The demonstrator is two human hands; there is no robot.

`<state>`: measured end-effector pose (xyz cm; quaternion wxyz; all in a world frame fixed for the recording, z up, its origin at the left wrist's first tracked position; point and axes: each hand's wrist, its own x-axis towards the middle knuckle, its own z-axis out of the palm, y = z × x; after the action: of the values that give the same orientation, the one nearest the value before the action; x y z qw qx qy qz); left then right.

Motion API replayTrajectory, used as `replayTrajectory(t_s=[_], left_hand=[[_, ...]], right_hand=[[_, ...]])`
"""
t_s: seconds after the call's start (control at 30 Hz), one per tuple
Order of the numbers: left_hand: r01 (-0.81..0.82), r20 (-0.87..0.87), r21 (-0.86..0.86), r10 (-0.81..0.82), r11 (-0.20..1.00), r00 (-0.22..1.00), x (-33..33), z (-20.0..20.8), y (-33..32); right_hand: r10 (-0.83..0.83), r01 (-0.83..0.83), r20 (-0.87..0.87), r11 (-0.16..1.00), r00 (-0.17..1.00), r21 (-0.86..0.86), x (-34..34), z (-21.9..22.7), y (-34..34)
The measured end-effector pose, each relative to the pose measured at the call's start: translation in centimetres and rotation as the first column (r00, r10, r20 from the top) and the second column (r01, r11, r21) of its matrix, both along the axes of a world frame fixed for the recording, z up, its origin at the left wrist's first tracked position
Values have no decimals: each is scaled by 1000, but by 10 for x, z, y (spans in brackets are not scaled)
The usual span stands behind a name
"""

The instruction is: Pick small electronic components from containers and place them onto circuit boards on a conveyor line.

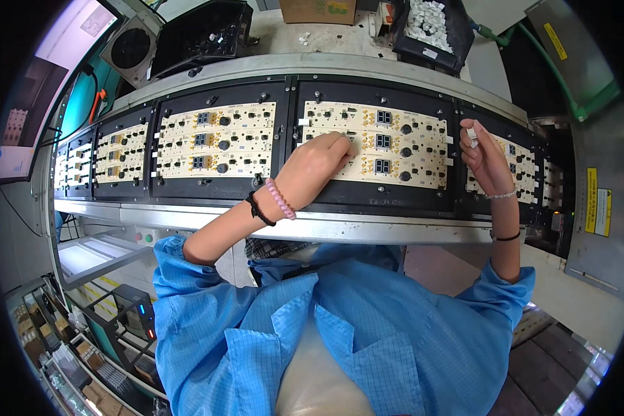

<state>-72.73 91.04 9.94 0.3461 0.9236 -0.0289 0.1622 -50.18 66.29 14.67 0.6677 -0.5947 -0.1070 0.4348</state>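
Note:
In front of me a black carrier frame [374, 197] holds a cream circuit board panel [423, 177] in three strips, with digit displays and black round parts. My left hand [315, 170] is over the panel's left part, its fingers pinched together at the board. Whatever they hold is hidden. Raised beside the panel's right end, my right hand [487, 161] is closed around small white connectors [472, 137]. One white connector [304, 122] sits at the panel's upper left edge, and another white connector [448, 140] is at its right edge.
More carriers with board panels [215, 142] line the rail on both sides. Beyond it stand a bin of white parts [428, 28], a black bin [200, 38] with dark parts, and a cardboard box [317, 10]. A metal cabinet [593, 152] borders the right, a screen [31, 111] the left.

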Motion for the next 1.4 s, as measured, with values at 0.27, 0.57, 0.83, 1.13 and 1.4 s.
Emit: replayTrajectory(t_s=[0.27, 0.57, 0.83, 1.13, 1.4], left_hand=[[6, -33, 104, -2, 995, 999, 0, 3, 3], [6, 36, 275, -16, 961, 999, -6, 17, 7], [383, 270, -376, -296, 843, 916, -106, 187, 52], [485, 455, -483, -264, 729, 850, -85, 189, 52], [506, 586, -443, -188, 740, 788, -122, 184, 75]], right_hand=[[60, -51, 128, 996, 990, -71, -4, 1, 4], [79, -59, 177, 992, 981, -115, -15, 10, 12], [222, -123, 339, 949, 914, -291, -18, 4, 3], [310, -190, 395, 930, 865, -313, -32, 12, 30], [347, -210, 437, 920, 830, -332, -38, 18, 35]])
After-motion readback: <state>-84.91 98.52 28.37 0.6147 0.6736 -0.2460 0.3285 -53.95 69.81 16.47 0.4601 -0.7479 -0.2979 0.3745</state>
